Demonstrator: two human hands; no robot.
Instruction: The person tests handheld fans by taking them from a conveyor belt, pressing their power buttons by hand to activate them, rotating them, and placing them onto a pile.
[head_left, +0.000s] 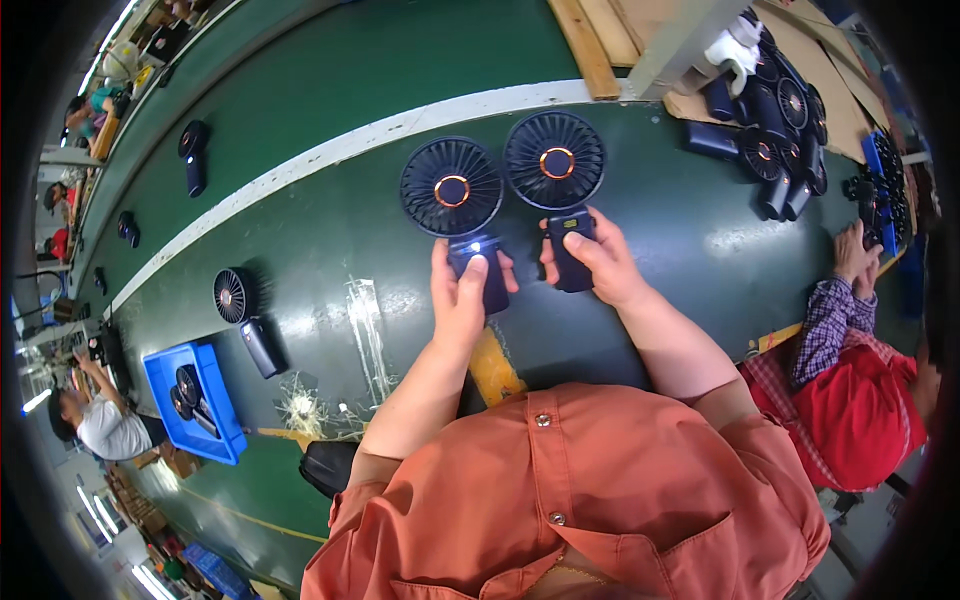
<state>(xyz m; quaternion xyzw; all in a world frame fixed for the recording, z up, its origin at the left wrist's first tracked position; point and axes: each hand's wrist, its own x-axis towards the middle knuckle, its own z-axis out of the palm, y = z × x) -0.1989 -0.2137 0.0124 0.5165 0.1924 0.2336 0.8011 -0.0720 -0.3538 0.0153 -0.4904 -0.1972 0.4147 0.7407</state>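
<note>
Two dark handheld fans are held up side by side over the green bench. My left hand (467,290) is closed around the handle of the left fan (452,188), its thumb on the front, just below a bright white light. Around the handle of the right fan (555,162) my right hand (605,262) is closed, thumb pressed on the front near a small lit display. Both fan heads point upward, close beside each other, each with a copper-coloured ring at its centre. Whether the blades spin I cannot tell.
Another fan (232,296) lies on the bench to the left, near a blue bin (205,448) holding fans. More fans (194,145) lie beyond the white strip (300,177). A pile of fans (775,140) sits at the back right. A co-worker in red (865,415) works at my right.
</note>
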